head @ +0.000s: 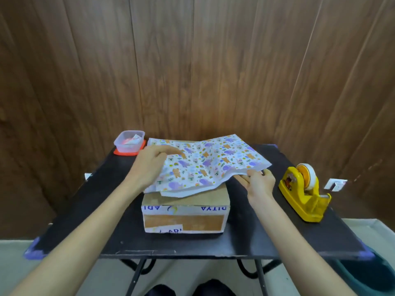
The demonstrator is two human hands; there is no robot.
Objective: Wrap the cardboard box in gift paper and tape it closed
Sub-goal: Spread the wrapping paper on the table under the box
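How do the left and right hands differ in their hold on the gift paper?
The left hand grips the gift paper at its left edge, fingers on top; the right hand pinches the near right edge from below. The left hand sits farther back; the right hand is nearer the tape dispenser. Both hold the paper over the cardboard box.

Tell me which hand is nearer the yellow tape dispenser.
Right. The right hand holds the paper at its right edge, close beside the tape dispenser. The left hand holds the paper's left side, across the box from it.
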